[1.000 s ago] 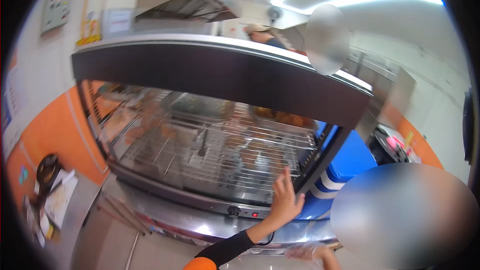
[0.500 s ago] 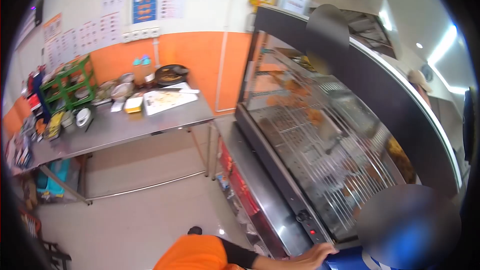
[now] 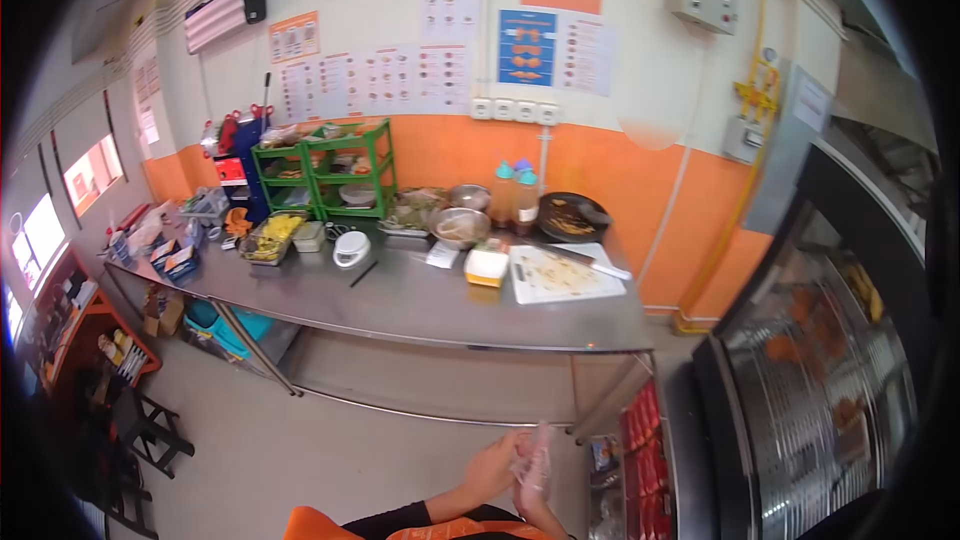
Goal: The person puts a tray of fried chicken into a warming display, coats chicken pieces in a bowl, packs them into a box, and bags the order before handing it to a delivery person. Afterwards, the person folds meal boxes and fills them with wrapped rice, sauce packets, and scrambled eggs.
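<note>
My left hand [image 3: 490, 468], bare and with a black sleeve behind it, reaches in at the bottom centre, its fingers closed on the clear plastic glove on my right hand. My right hand [image 3: 534, 475] is beside it, touching it, fingers stretched upward inside the loose glove [image 3: 541, 450]. Both are low in front of my body, above the floor and short of the steel table [image 3: 400, 310]. On that table are a white cutting board [image 3: 560, 285] with food scraps, a knife [image 3: 590, 262] across it, and a white and yellow tub [image 3: 487, 267].
A dark pan [image 3: 570, 218], sauce bottles [image 3: 525, 202], metal bowls [image 3: 460, 226] and a green rack [image 3: 345, 172] stand along the table's back. The glass display cabinet [image 3: 810, 380] is at the right. Black stools [image 3: 150, 430] are at the lower left.
The view has swung left from the display cabinet to the table. My left hand has left the cabinet's edge and is now at my right hand's glove.
</note>
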Action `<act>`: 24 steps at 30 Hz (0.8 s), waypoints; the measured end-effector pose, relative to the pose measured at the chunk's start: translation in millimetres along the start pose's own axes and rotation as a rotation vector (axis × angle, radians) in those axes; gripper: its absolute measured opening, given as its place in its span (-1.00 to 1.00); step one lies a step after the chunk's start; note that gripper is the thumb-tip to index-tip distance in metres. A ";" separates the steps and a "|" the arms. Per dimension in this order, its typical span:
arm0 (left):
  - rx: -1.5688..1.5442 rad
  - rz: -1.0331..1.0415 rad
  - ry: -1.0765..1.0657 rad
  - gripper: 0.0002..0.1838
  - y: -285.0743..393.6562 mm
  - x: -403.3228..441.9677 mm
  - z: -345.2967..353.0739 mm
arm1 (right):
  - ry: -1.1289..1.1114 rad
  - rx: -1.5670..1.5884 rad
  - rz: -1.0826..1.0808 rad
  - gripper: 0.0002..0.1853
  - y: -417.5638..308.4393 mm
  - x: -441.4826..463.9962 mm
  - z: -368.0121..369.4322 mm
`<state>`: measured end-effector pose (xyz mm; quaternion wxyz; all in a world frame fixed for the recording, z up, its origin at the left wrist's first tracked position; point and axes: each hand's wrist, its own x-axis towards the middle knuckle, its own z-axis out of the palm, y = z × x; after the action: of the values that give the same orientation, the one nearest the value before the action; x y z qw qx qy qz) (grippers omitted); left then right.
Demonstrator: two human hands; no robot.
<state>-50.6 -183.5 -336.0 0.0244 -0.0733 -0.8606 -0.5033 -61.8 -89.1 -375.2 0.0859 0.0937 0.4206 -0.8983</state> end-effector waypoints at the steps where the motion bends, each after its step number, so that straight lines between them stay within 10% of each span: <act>1: 0.085 -0.033 0.012 -0.55 -12.8 11.7 -19.2 | -0.011 -0.052 0.061 -0.26 9.0 18.6 20.1; 12: -0.051 -0.208 0.278 -0.40 -65.7 134.3 -113.2 | -0.215 -0.251 0.295 -0.24 38.6 253.2 122.0; 24: -0.265 -0.027 0.751 -0.80 -197.6 373.6 -270.5 | -0.645 -0.697 -0.507 -0.41 65.2 392.1 284.8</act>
<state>-458.1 -476.2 -330.1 0.3211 0.1244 -0.7205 -0.6019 -453.4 -379.7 -338.7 0.0172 -0.3253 0.6555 -0.6813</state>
